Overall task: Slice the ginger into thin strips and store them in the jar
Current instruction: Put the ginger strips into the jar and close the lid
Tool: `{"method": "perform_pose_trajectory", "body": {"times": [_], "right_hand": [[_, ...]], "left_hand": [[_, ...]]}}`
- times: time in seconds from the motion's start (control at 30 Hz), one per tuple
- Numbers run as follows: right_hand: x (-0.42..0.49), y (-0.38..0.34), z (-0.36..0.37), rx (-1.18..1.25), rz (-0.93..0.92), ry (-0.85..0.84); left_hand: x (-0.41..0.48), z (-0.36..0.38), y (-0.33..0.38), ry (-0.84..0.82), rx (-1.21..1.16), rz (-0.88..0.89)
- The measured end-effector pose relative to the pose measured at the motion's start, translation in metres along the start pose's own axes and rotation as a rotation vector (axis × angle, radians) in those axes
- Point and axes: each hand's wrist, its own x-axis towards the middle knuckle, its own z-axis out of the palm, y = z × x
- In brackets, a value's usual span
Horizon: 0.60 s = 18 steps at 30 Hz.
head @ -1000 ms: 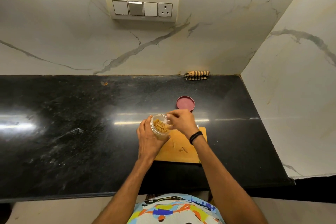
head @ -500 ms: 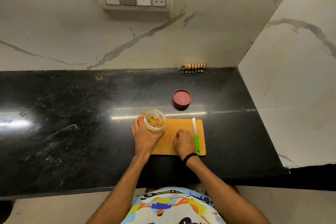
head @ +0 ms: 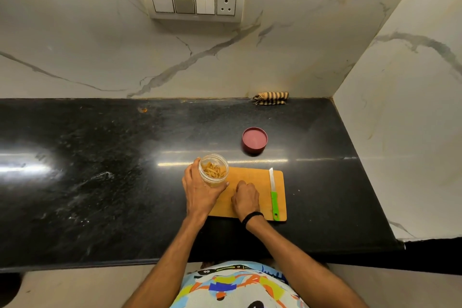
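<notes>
My left hand [head: 200, 192] grips a clear open jar [head: 213, 170] with several ginger strips [head: 214, 170] inside, held upright at the left end of the wooden cutting board [head: 252, 177]. Beside it, my right hand [head: 246, 199] is down on the middle of the board, its fingers curled and its fingertips pinching a thin ginger strip that is mostly hidden under them. A knife [head: 273, 195] with a green handle and a white blade lies along the board's right side, apart from both hands. The jar's maroon lid [head: 254, 141] lies on the counter behind the board.
The board lies on a black stone counter [head: 100, 170] near its front edge. A striped folded cloth [head: 271, 98] lies at the back against the marble wall. A side wall closes the right end. A switch panel [head: 192, 0] is on the back wall.
My right hand has come down from the jar's mouth to the board. The left hand has lowered the jar to the board's left end.
</notes>
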Motion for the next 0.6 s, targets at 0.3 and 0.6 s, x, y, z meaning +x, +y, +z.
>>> {"method": "perform_pose_trajectory", "body": {"times": [0.3, 0.6], "right_hand": [[-0.004, -0.001, 0.0, -0.123, -0.129, -0.021], [0.008, 0.006, -0.055, 0.594, 0.128, -0.005]], "left_hand": [[0.002, 0.001, 0.0, -0.004, -0.007, -0.001], [0.006, -0.001, -0.001, -0.017, 0.008, 0.032]]}}
